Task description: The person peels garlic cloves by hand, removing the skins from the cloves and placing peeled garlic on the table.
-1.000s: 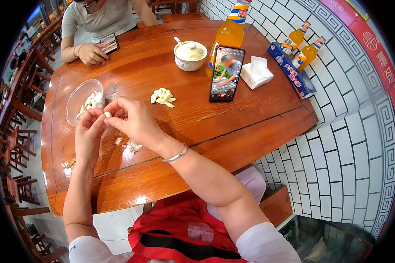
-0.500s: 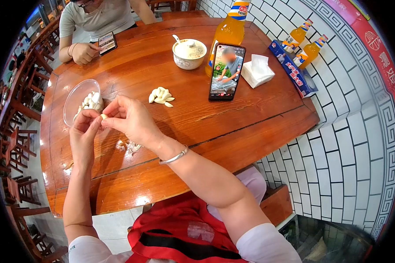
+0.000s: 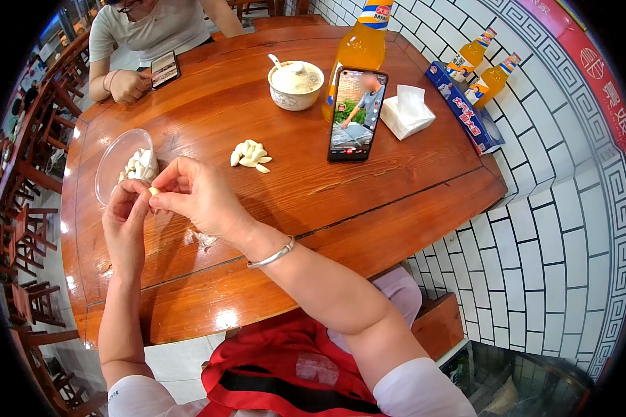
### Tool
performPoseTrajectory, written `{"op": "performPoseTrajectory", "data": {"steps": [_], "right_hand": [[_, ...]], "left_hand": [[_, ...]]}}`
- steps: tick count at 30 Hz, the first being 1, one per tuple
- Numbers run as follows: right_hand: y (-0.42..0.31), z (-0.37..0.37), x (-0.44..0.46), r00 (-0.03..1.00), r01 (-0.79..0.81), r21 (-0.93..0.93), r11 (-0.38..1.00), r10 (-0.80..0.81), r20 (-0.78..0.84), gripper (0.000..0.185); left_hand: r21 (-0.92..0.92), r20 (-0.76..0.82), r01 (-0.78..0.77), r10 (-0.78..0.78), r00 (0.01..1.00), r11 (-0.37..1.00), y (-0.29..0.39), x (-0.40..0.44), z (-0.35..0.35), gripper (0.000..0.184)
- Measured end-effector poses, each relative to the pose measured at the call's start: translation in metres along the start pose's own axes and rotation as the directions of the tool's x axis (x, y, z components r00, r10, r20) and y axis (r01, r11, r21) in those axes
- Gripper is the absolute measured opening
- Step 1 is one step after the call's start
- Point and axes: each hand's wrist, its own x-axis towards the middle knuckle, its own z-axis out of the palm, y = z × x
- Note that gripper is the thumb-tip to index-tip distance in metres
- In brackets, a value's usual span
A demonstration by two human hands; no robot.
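White brick-pattern wall (image 3: 501, 229) on the right, dark wooden chairs off to the left, glossy brown tabletop (image 3: 341, 184) between. Head view, only one: both hands up over the near-left part of the tabletop. Left hand (image 3: 124, 217) fingers curled in, thumb and fingertips pinching one side of a garlic clove (image 3: 154, 191); right hand (image 3: 203, 198) pinching the other side, fingers bent, silver bangle (image 3: 271, 254) on that wrist. Clove's up between the fingertips, near side of the clear plastic bowl (image 3: 99, 167), which has more white cloves (image 3: 140, 164) in it. Papery skins (image 3: 200, 240) on the wood below the right hand. Pale, smooth cloves piled (image 3: 250, 154) beyond that hand. Further back: lidded white bowl (image 3: 295, 92) with spoon handle sticking out, big orange bottle (image 3: 362, 50), phone (image 3: 356, 115) upright in front of it; can't tell if they touch. Tissue pack (image 3: 407, 115) just beside. Across, another person's hand (image 3: 129, 85) at a second phone (image 3: 165, 69).
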Motion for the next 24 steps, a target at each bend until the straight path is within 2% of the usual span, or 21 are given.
{"op": "performPoseTrajectory", "data": {"steps": [7, 13, 24], "right_hand": [[-0.0028, 0.0005, -0.0017, 1.0, 0.003, -0.066, 0.998, -0.003, 0.009, 0.017], [-0.0015, 0.0019, -0.0019, 1.0, -0.002, 0.031, 1.0, 0.001, 0.028, 0.016], [-0.0024, 0.0013, -0.0014, 0.999, -0.023, 0.025, 0.999, 0.022, 0.023, 0.017]], "left_hand": [[0.018, 0.031, 0.008, -0.008, 0.999, 1.0, -0.0007, 0.0003, -0.0059, 0.006], [0.008, 0.052, 0.003, -0.004, 0.999, 1.0, 0.0073, 0.0007, -0.0043, 0.004], [-0.01, 0.073, -0.021, 0.022, 0.997, 1.0, 0.0042, 0.0011, -0.0033, 0.005]]}}
